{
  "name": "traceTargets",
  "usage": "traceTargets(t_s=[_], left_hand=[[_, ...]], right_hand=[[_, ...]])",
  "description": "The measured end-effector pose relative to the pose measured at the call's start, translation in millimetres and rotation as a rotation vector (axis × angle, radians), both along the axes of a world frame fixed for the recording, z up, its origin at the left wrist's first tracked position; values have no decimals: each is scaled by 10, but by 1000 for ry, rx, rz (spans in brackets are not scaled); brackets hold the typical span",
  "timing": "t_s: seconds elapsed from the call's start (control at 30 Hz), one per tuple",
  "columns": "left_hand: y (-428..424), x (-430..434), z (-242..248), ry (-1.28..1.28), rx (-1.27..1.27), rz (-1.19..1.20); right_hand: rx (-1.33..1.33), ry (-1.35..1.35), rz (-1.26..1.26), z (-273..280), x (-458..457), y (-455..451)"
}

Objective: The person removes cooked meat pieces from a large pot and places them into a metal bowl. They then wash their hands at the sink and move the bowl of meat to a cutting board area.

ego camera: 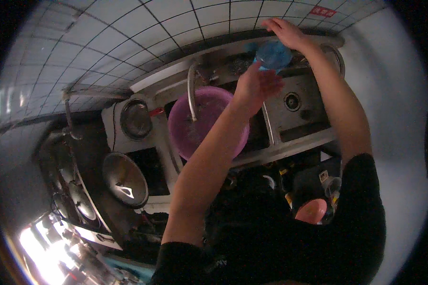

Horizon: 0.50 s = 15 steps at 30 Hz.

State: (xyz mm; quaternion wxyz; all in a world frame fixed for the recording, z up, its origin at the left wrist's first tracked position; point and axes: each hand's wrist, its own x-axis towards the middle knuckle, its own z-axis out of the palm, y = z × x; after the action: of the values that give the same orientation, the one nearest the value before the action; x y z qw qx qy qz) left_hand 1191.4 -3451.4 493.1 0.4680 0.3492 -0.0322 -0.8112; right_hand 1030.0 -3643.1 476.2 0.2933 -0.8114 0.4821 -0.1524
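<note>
A translucent blue round plastic container (274, 55) stands at the back ledge of the steel sink, between my two hands. My left hand (258, 87) is just in front of it, fingers extended and blurred, with nothing visible in the grasp. Over the container's far right side, my right hand (285, 34) reaches out with straight fingers and also appears to hold nothing. Whether either hand touches the container is unclear. Left of my left forearm, a purple plastic basin (174, 130) sits in the sink under a curved faucet (191, 89), with water inside.
The right sink bowl (306, 89) has a round drain. Left of the basin are a round metal lid or pan (136, 119), a red handle (157, 112) and a large wok-like pan (125, 180). A pink bowl (312, 210) lies below the counter. White tiles (214, 25) rise behind.
</note>
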Motion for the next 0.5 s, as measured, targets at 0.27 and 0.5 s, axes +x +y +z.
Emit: traceTargets(t_s=[0.27, 0.5], left_hand=[[-872, -411, -13, 192, -23, -75], [-802, -378, 117, 177, -106, -79]], right_hand=[[-19, -60, -32, 69, -27, 228], [1, -21, -74, 211, 41, 299]])
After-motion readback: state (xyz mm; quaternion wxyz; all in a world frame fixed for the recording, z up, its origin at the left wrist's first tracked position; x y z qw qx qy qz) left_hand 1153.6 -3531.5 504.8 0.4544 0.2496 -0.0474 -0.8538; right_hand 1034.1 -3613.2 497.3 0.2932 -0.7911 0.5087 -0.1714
